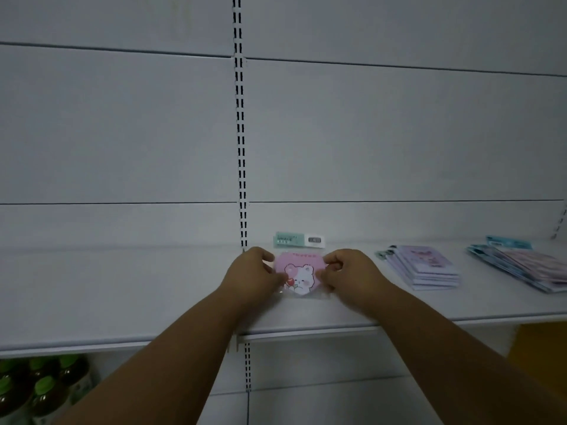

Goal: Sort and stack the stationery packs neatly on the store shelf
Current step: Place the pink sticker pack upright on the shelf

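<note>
A pink stationery pack (300, 273) with a white cartoon bear and a pale green header card lies on the white shelf (122, 289), just right of the slotted upright. My left hand (253, 276) grips its left edge and my right hand (349, 276) grips its right edge. To the right sits a neat stack of purple packs (425, 266). Further right, at the frame's edge, a fanned pile of blue and pink packs (521, 265) lies less evenly.
The slotted metal upright (241, 133) runs down the back panel behind the shelf. Below the shelf at the bottom left stand several green-capped bottles (40, 388). The shelf's front lip (306, 331) runs across under my forearms.
</note>
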Available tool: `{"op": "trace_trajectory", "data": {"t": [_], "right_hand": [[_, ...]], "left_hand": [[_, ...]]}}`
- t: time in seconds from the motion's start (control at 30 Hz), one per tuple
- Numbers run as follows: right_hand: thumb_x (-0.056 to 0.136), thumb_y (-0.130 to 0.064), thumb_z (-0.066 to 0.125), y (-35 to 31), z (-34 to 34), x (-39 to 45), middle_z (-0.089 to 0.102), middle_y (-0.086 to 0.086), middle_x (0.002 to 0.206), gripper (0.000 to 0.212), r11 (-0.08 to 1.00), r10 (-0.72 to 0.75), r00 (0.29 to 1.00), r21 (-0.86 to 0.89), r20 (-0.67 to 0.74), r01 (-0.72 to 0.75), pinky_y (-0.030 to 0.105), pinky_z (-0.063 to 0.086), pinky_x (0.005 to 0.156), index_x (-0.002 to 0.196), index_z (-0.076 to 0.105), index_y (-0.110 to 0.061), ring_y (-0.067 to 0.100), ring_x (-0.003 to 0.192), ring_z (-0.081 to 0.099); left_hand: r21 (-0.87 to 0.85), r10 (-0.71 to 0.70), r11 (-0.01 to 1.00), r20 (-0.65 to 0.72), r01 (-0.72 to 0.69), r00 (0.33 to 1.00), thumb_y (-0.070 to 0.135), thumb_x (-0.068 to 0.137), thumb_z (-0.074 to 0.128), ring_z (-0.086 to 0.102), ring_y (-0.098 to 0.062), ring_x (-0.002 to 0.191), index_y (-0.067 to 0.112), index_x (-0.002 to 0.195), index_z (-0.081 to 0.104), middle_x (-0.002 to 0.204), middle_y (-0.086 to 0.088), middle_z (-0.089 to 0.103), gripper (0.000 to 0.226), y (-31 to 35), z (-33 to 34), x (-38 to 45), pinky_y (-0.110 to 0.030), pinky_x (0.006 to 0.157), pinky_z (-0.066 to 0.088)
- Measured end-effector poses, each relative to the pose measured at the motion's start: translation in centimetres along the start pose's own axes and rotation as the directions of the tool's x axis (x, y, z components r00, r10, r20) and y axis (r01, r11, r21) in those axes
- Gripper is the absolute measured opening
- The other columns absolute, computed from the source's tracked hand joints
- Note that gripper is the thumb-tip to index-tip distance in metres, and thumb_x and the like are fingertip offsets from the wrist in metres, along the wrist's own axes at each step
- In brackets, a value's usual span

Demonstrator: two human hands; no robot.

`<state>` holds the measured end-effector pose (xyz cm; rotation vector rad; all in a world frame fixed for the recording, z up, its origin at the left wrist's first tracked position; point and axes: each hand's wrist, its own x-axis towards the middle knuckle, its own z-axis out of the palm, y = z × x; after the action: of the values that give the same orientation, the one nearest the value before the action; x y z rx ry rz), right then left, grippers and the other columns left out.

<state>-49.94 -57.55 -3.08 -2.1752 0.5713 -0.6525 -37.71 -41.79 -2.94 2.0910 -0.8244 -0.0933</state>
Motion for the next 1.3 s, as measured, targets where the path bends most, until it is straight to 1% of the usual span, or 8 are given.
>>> {"op": "trace_trajectory", "data": {"t": [0.1,0.2,0.43,0.57,0.8,0.97,1.1,1.3], "right_hand": [[0.081,-0.019,0.07,-0.1,0.2,0.5,0.054,0.005,0.055,0.025,0.99,0.018,1.0,-0.137,0.021,-0.014,0.026,0.037,0.053,0.061,0.057,-0.011,0.017,0.05,0.048],[0.08,-0.023,0.068,-0.2,0.6,0.8,0.035,-0.002,0.052,0.041,0.954,0.018,1.0,-0.298,-0.011,-0.021,0.026,0.026,0.048,0.051,0.04,-0.02,0.012,0.049,0.034],[0.08,-0.049,0.066,1.5,-0.3,-0.9,0.058,-0.01,0.072,0.023,0.919,-0.116,0.993,-0.383,-0.021,0.099,0.022,0.036,0.056,0.081,0.059,-0.026,0.005,0.067,0.053],[0.075,-0.041,0.073,2.0,-0.4,-2.0,0.06,-0.014,0.077,0.025,0.911,-0.147,0.987,-0.382,0.06,0.158,0.016,0.036,0.058,0.096,0.066,-0.028,0.002,0.069,0.054],[0.079,-0.028,0.072,1.7,-0.2,-2.2,0.063,-0.01,0.078,0.02,0.922,-0.179,0.983,-0.344,0.03,0.179,0.011,0.035,0.06,0.098,0.071,-0.023,-0.001,0.067,0.051],[0.08,-0.034,0.071,1.7,-0.2,-2.3,0.065,-0.008,0.081,0.02,0.911,-0.207,0.977,-0.354,0.044,0.209,0.013,0.034,0.059,0.097,0.069,-0.024,0.001,0.068,0.052],[0.082,-0.031,0.069,1.8,-0.3,-2.1,0.064,-0.006,0.08,0.02,0.9,-0.224,0.972,-0.368,0.076,0.236,0.016,0.037,0.061,0.099,0.07,-0.02,0.004,0.069,0.053],[0.083,-0.029,0.069,1.6,-0.3,-2.1,0.071,0.001,0.085,0.019,0.881,-0.254,0.964,-0.394,0.073,0.262,0.024,0.042,0.07,0.097,0.073,-0.017,0.012,0.075,0.058]], "left_hand": [[0.182,-0.013,0.983,-0.018,0.016,1.0,0.033,0.08,0.073,0.067,-0.019,0.079,0.012,0.088,0.066,0.085,-0.005,0.071,0.024,0.5,0.4,-0.1,-0.031,0.069,0.054],[0.304,-0.025,0.952,0.01,0.021,1.0,0.037,0.081,0.066,0.059,-0.022,0.064,0.005,0.075,0.066,0.064,-0.007,0.06,0.033,0.7,0.6,0.0,-0.026,0.053,0.044],[0.41,0.047,0.911,-0.01,-0.039,0.999,0.059,0.085,0.056,0.059,-0.015,0.067,0.018,0.079,0.062,0.068,0.001,0.061,0.041,-0.6,0.5,-1.2,-0.028,0.057,0.042],[0.53,0.132,0.841,-0.011,-0.106,0.991,0.055,0.081,0.06,0.056,-0.012,0.069,0.023,0.078,0.056,0.071,0.006,0.058,0.033,-0.9,0.6,-2.0,-0.028,0.061,0.044],[0.55,0.196,0.822,-0.037,-0.144,0.98,0.051,0.083,0.061,0.057,-0.017,0.071,0.023,0.078,0.053,0.076,0.003,0.061,0.03,-1.1,1.3,-2.3,-0.028,0.064,0.044],[0.435,0.239,0.883,-0.097,-0.175,0.966,0.046,0.079,0.071,0.062,-0.016,0.082,0.029,0.104,0.053,0.09,0.007,0.065,0.035,-1.2,1.4,-2.8,-0.028,0.066,0.045],[0.456,0.247,0.872,-0.096,-0.179,0.964,0.038,0.084,0.069,0.06,-0.013,0.083,0.026,0.093,0.066,0.091,0.006,0.068,0.015,-0.9,1.3,-3.1,-0.025,0.068,0.042],[0.488,0.282,0.851,-0.109,-0.196,0.953,0.038,0.086,0.067,0.056,-0.013,0.078,0.024,0.084,0.067,0.086,0.004,0.067,0.014,-0.9,1.3,-3.5,-0.025,0.066,0.037]]}}
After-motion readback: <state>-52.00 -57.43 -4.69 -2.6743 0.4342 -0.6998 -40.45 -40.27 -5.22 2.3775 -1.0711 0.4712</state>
